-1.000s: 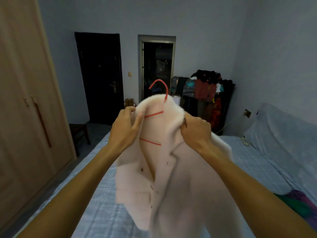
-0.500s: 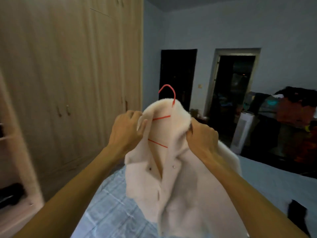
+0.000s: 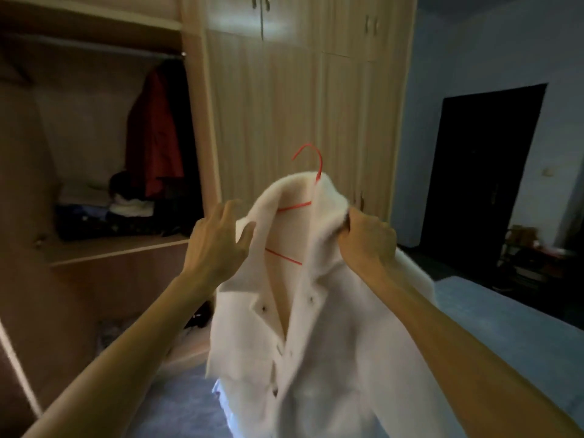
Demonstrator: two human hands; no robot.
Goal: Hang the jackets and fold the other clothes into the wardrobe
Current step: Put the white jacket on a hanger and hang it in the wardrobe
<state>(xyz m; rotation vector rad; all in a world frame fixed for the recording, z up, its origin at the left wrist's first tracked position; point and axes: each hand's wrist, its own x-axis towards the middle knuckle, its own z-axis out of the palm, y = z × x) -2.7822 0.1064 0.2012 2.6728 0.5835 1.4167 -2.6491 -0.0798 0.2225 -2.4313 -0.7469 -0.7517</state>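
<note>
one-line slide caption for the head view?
Right hand grips fluffy white jacket on red wire hanger; open left hand reaches toward open wooden wardrobe.

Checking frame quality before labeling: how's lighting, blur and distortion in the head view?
Head view: dim overall, one glare patch on the upper wardrobe doors; open compartment and doorway sink into shadow; white jacket hem motion-blurred; wide-angle bends the wardrobe edges.

No text, label, brand, number or sign could be read anywhere in view; the dim, slightly blurred picture showed no legible marking on any surface.
</note>
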